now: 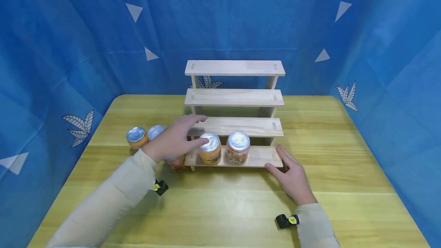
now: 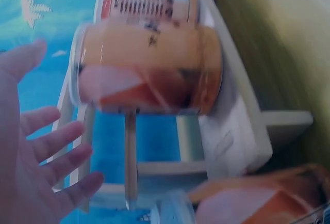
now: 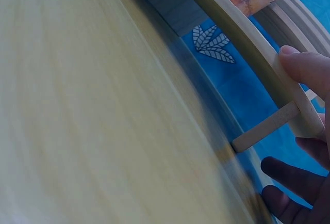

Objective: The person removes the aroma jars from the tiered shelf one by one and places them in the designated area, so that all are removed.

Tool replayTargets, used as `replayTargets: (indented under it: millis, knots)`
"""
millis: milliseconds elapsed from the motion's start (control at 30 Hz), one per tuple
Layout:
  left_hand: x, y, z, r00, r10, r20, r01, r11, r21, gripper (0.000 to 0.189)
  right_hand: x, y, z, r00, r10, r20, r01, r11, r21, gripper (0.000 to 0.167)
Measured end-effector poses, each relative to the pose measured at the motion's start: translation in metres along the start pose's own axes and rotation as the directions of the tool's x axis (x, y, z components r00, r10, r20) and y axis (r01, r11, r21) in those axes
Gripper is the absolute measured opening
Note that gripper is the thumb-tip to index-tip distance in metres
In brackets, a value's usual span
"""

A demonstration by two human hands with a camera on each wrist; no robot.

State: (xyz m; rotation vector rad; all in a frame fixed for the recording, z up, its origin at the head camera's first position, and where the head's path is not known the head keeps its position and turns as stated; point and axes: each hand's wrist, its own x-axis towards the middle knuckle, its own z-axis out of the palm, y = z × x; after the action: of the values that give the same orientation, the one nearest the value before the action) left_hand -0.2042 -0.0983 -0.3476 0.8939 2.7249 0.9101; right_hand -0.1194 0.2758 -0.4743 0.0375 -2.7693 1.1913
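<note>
An orange can (image 1: 211,155) with a silver lid stands on the lowest step of a pale wooden tiered shelf (image 1: 256,157). Just right of it is a second, pinkish can (image 1: 237,148). My left hand (image 1: 177,137) hovers beside the orange can, fingers spread; in the left wrist view a gap shows between the fingertips and the can (image 2: 149,69). At the right end of the lowest step, my right hand (image 1: 293,177) grips the board, its thumb (image 3: 299,66) on the front edge and the index finger behind the end.
Left of the shelf, several more cans stand on the wooden table (image 1: 227,209), among them one at the far left (image 1: 136,136) and another (image 1: 156,130) partly behind my left hand. Three higher steps rise behind, the top one (image 1: 234,67) near the blue curtain (image 1: 241,18).
</note>
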Motion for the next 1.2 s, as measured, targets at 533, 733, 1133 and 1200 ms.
replayTargets:
  millis: [533,733,1133,1200]
  knots:
    - [0.006,0.013,0.020,0.990,0.076,0.120,-0.095,0.982,0.164,0.085,0.005,-0.002,-0.002,1.000,-0.002,-0.001,0.002,1.000,0.001,0.087]
    - [0.004,0.009,0.022,0.995,0.066,0.074,-0.077,0.985,0.155,0.083,0.006,-0.003,-0.001,1.000,-0.004,-0.002,0.004,1.000,0.008,0.087]
    - [-0.008,0.003,0.010,0.998,0.030,-0.050,-0.030,0.999,0.016,0.085,0.003,-0.001,0.000,1.000,0.008,0.011,-0.009,1.000,0.027,0.087]
    - [-0.013,0.004,0.003,0.997,0.003,-0.076,-0.004,1.000,-0.013,0.084,0.001,0.000,0.001,1.000,0.016,0.012,-0.016,0.999,0.030,0.087]
